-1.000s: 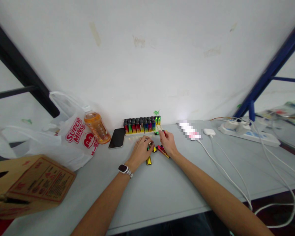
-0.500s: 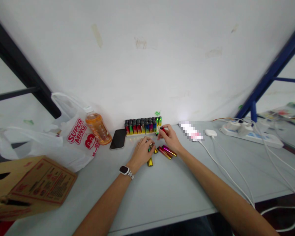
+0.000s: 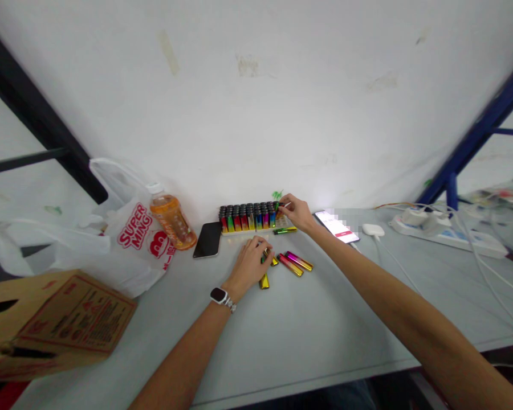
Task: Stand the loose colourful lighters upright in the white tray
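Observation:
Several upright coloured lighters [image 3: 248, 217] with black tops stand in rows in a tray at the wall. At the right end of these rows, my right hand [image 3: 296, 211] has its fingers pinched around the top of a lighter. A green lighter [image 3: 285, 230] lies just below that hand. My left hand [image 3: 252, 261] rests on the table with curled fingers over lighters that it partly hides; a gold end [image 3: 264, 281] sticks out below. To its right, a red-gold lighter [image 3: 290, 265] and a purple-gold lighter [image 3: 300, 261] lie side by side.
Left of the rows are a black phone [image 3: 207, 240], an orange drink bottle [image 3: 172, 220], a white plastic bag [image 3: 132, 250] and a cardboard box [image 3: 68, 319]. On the right lie a lit phone [image 3: 337, 226], a white case [image 3: 373, 230] and a power strip [image 3: 448, 236] with cables.
My right hand has moved up and right to the end of the rows, and the red lighter at its fingers is now among them. The green lighter below it shows more fully. My left hand stays nearly still.

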